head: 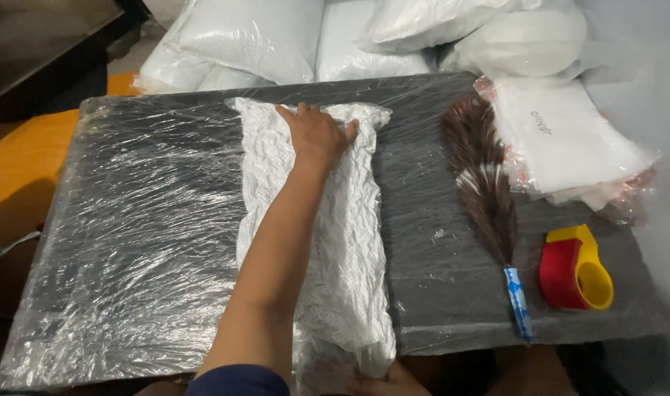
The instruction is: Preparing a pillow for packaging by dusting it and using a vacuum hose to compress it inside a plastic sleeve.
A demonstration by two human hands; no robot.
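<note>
A long package of crinkled white fabric [350, 242] in clear plastic lies lengthwise on a dark board [151, 220] covered in clear film. My left hand [317, 136] reaches across it and lies flat on its far end, palm down with the fingers spread. At the bottom edge of the view, only part of my right hand [392, 383] shows. It grips the near end of the package, which hangs over the board's front edge.
On the board to the right lie a brown feather duster [485, 176] with a blue handle and a red and yellow tape dispenser [576, 268]. A stack of bagged white sheets [562, 139] sits at the far right. White pillows [276, 37] are piled behind. An orange surface [19, 161] lies to the left.
</note>
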